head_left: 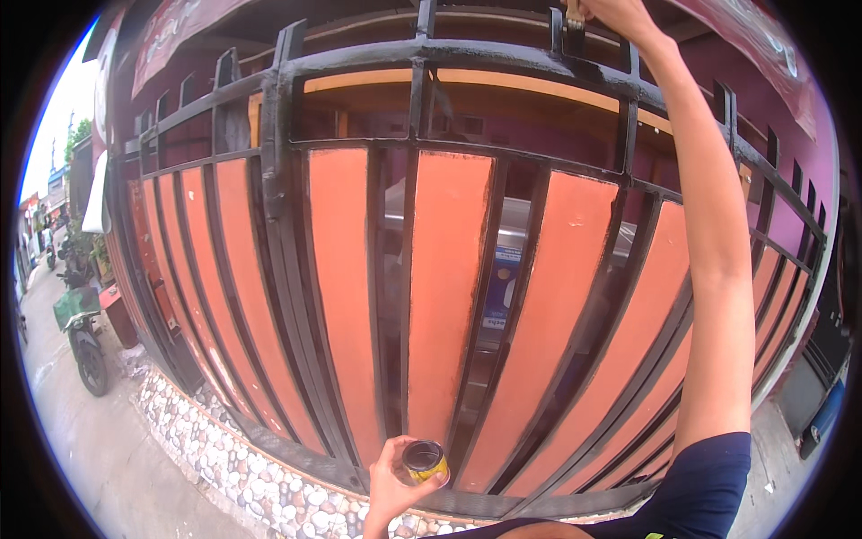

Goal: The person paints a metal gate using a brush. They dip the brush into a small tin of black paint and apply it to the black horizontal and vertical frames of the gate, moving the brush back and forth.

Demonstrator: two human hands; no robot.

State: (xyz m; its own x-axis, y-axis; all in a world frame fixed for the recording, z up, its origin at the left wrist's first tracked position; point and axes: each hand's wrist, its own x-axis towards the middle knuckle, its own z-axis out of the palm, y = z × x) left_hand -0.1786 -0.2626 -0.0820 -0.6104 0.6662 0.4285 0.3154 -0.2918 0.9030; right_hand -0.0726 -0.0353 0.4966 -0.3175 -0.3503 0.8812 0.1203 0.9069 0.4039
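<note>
My left hand (391, 483) is closed around a small yellow paint can (433, 472) low in front of me; its open top shows dark paint inside. My right arm stretches up along the right side. At the top edge, the fingers of my right hand (612, 13) grip a paintbrush (575, 16), partly cut off by the picture's edge. The brush's dark bristles are by a short upright on the top rail of a black metal gate (503, 56). Broad orange slats (449, 251) fill the gate's lower part, between black bars.
Behind the bars are a purple wall (783, 193) and a blue-and-white package (501, 287). White pebbles (242, 467) border the gate's foot. A motorbike (85, 337) stands on the lane at far left. Reddish banners (759, 45) hang above.
</note>
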